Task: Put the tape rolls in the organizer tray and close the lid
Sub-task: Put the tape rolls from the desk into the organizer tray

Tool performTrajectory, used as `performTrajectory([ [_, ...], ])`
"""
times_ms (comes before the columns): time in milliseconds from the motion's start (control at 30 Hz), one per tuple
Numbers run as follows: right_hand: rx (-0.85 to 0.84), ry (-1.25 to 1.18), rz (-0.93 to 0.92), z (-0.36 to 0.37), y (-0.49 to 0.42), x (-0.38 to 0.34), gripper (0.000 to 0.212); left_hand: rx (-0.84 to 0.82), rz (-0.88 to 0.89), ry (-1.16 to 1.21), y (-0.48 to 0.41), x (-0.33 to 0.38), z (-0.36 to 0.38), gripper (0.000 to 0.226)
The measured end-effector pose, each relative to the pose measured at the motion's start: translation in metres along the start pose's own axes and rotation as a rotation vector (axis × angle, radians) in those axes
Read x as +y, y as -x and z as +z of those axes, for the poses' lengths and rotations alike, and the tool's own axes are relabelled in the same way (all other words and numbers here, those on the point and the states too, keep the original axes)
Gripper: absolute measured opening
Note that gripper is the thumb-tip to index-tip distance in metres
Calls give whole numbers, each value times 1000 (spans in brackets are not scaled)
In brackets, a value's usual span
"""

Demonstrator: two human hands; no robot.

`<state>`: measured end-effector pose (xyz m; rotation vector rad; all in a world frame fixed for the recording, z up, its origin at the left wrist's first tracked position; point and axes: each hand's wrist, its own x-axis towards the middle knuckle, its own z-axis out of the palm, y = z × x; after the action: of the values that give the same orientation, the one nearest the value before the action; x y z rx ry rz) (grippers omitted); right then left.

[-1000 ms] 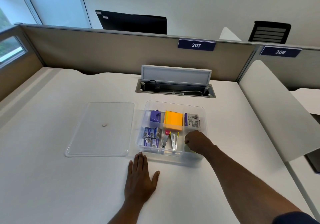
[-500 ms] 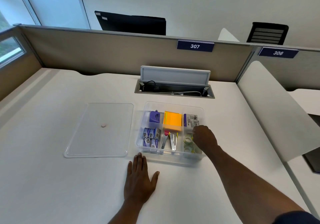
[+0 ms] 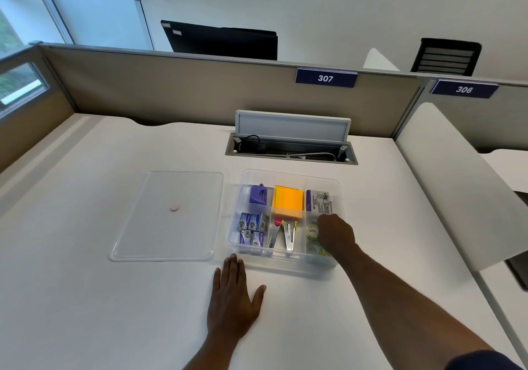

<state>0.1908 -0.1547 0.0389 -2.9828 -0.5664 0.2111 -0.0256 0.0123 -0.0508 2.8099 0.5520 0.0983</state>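
The clear organizer tray (image 3: 290,173) stands open on the white desk. Two clear tape rolls (image 3: 312,232) lie in its front right compartment. My right hand (image 3: 335,234) reaches into that compartment beside the rolls, knuckles up and fingers curled downward out of sight, so I cannot see whether it holds anything. My left hand (image 3: 233,295) lies flat on the desk just in front of the tray's front left corner, fingers spread. The clear lid (image 3: 160,226) lies flat on the desk to the left of the tray.
Other compartments hold a purple sharpener (image 3: 258,194), orange sticky notes (image 3: 288,202), staple boxes (image 3: 253,228), staplers (image 3: 283,235) and a printed packet (image 3: 320,202). An open cable hatch (image 3: 291,149) sits behind the tray. Partition walls bound the desk at the back and right.
My right hand has drawn back from the tray's front edge toward the middle of the right compartment, uncovering the tape rolls. My left hand has stayed flat.
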Motion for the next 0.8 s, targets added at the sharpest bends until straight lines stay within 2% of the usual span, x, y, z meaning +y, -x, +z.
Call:
performTrajectory([
  [333, 3, -211, -47, 1, 2, 1, 24, 0, -3, -9, 0, 0, 0, 84],
  [533, -26, -293, -146, 3, 1, 9, 21, -8, -7, -11, 0, 1, -2, 84],
  [633, 25, -356, -109, 2, -1, 11, 22, -13, -2, -17, 0, 2, -4, 82],
  [800, -30, -336, -29, 6, -1, 6, 49, -13, 3, -23, 1, 2, -5, 82],
])
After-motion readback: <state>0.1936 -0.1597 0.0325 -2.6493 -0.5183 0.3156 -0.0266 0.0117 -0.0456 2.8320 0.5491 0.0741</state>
